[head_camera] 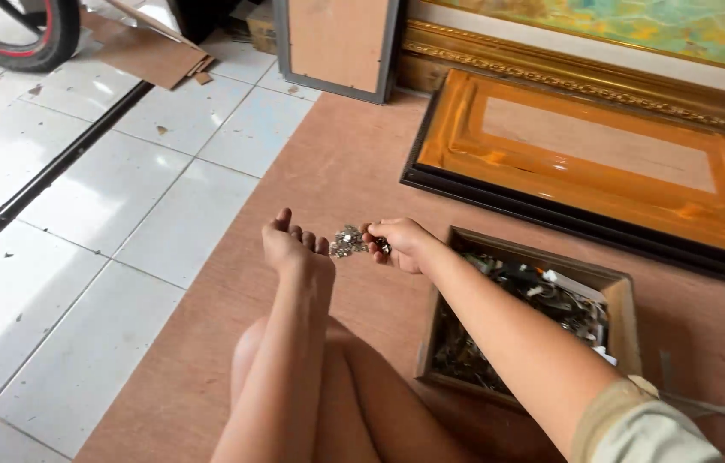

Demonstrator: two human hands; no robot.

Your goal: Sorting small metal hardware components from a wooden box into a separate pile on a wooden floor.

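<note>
The right hand (397,244) pinches one small clump of silvery metal bits (348,243), its short length lying roughly level and pointing left toward the left hand (292,247), which is cupped palm-up with fingers half curled just beside the clump, holding nothing I can make out. The clump hangs above the brown board floor (337,171), left of one wooden box (620,296) of mixed hardware. Beyond lie one orange frame (594,163) flat and one grey-edged frame (341,47) leaning upright.
</note>
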